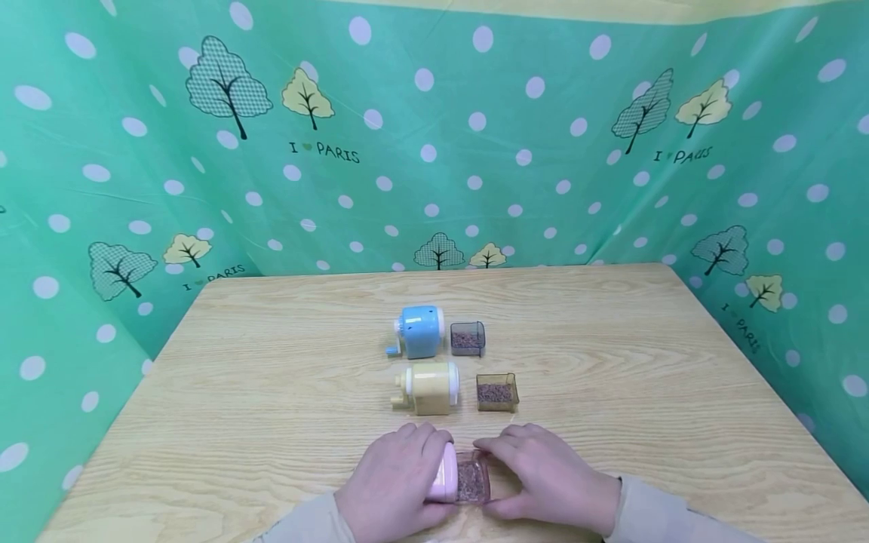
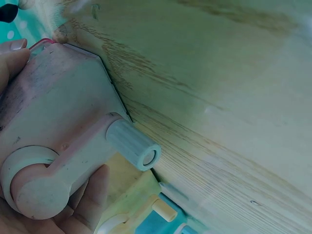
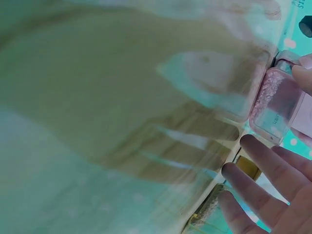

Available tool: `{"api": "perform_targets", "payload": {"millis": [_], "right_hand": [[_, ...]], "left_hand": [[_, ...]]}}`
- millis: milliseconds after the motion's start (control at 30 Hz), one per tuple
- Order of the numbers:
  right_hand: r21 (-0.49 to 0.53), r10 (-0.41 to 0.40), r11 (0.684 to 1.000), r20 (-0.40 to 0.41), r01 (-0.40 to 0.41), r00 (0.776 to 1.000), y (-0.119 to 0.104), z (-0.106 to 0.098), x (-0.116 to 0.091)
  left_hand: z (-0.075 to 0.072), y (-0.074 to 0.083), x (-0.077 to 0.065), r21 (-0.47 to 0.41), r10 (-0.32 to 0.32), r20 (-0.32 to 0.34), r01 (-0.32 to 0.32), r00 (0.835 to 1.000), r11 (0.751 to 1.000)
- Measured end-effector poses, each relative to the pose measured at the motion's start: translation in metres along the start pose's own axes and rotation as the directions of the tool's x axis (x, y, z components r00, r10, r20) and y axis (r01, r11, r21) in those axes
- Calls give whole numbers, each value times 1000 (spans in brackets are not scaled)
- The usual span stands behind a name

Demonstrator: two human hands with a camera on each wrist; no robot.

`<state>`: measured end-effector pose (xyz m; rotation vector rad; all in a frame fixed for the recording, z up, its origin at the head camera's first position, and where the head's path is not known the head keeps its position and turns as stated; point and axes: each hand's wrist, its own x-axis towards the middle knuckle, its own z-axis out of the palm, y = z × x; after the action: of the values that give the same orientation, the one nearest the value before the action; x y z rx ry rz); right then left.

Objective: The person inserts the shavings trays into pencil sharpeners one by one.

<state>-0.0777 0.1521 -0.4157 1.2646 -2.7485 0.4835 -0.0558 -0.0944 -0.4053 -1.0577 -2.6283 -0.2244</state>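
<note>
My left hand grips a pink pencil sharpener near the table's front edge. In the left wrist view the sharpener's crank handle points away from its body, with fingers around the sides. A clear pink shavings drawer, holding dark shavings, sits right at the sharpener's right end. My right hand pinches this drawer between thumb and index finger, one on each side. In the right wrist view the drawer shows beside the thumb, while the other fingers are spread.
Behind the hands stands a yellow pencil sharpener, its drawer of shavings separate to the right. Farther back is a blue pencil sharpener with its own drawer beside it. A green dotted curtain surrounds the wooden table.
</note>
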Motion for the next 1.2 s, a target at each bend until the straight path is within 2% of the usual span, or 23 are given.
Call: {"api": "perform_targets", "payload": {"millis": [133,333,600,933,1200], "right_hand": [[15,30,999,21,-31,999,1,-2,-1],[14,33,999,23,-33,999,0,-1,-1],[11,20,1000,12,-20,1000,-1,0,1],[20,14,1000,11,-14,1000,-3,0,4],[18,-15,1000,-3,15,1000,-4,1,7]], "left_hand": [[0,0,0,2,3,-7,-3,1000,1000],[0,0,0,-4,2,-8,-2,1000,1000],[0,0,0,-9,-4,3,4,1000,1000],[1,0,0,-4,13,-54,-13,998,1000],[0,0,0,-7,7,-32,-7,999,1000]]}}
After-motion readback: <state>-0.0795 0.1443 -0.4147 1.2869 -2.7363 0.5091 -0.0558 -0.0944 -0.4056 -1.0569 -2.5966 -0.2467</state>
